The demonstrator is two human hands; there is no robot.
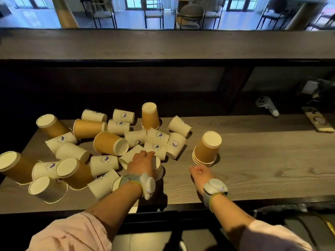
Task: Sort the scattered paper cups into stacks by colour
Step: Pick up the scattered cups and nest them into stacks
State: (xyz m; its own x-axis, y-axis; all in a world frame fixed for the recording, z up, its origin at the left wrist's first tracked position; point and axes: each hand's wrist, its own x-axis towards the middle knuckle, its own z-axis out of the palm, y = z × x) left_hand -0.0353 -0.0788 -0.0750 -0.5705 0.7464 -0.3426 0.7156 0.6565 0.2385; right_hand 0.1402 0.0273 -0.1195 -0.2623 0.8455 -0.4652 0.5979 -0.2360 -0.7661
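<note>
Brown and white paper cups [110, 144] lie scattered over the wooden counter [262, 160]. At three o'clock from the pile stands an upturned brown stack [207, 148]. The left hand [143, 163] clasps an upturned white cup [158, 169] at the pile's six o'clock edge; the right hand [200, 173] is loosely curled, empty, just below the brown stack.
</note>
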